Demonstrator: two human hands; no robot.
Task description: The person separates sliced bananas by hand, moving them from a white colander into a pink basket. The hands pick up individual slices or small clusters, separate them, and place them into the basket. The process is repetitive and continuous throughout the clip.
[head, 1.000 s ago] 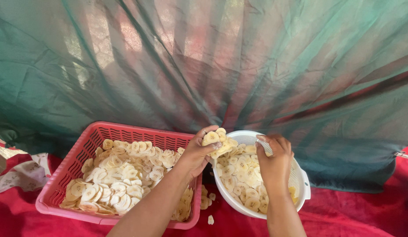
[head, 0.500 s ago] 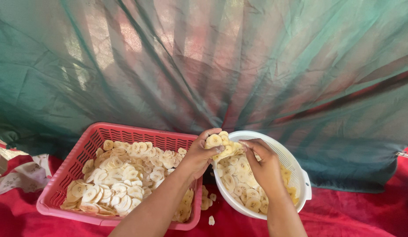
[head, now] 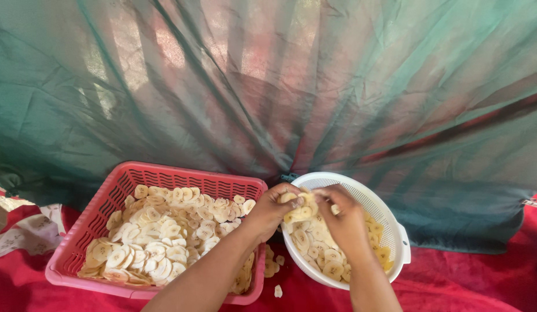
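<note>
— What do we have in our hands?

— Our left hand [head: 272,209] is clenched around a stack of pale yellow round banana slices [head: 298,208], held over the near rim of the white perforated plastic colander [head: 372,199]. Our right hand [head: 344,222] meets it there, fingers curled onto the same stack from the other side.

— And the rest of the slices?

— More of them lie in the colander under our right hand. Just beside it, to the left, the red plastic slotted basket [head: 115,196] holds a wide heap of slices [head: 164,234]. A few loose slices [head: 272,268] sit on the red cloth [head: 453,283] between the two containers.

— Behind them?

— A green gathered mesh netting [head: 268,86] hangs across the whole background.
</note>
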